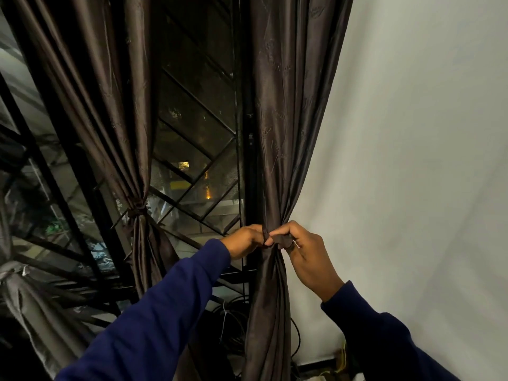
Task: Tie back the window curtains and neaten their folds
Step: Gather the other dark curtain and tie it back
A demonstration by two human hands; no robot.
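Curtains hang at a dark window [192, 138]: the left curtain [110, 105] is already cinched at its waist by a knotted tie [136, 209]; the right curtain [283, 105] hangs beside a white wall [412, 133] and is gathered narrow at hand height. Both arms, in blue sleeves [154, 320], reach up and forward to this gather. The left hand [244, 243] comes from the window side, knuckles up, fingers closed on a dark tie strip [281, 239] at the curtain's front. The right hand [305, 254] meets it from the wall side, thumb and fingers pinching the same strip. Black cables [233, 320] lie below the window.
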